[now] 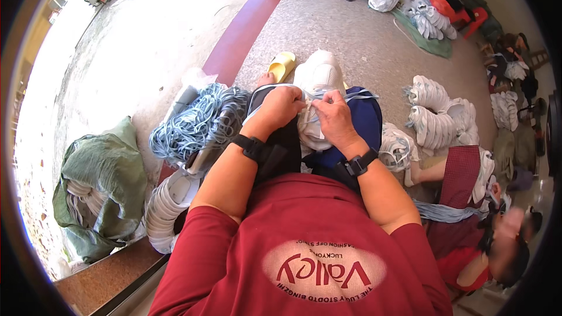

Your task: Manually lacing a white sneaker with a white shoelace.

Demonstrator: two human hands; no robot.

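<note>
Pinching a pale blue lace [309, 98] between closed fingers of left hand [280, 107] and right hand [335, 116], over a white shoe [318, 76] lying on the lap.

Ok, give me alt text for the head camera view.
A person's left hand and right hand thread a pale lace on a white shoe in their lap. A heap of blue-grey laces lies to the left, stacked white shoes to the right.
</note>
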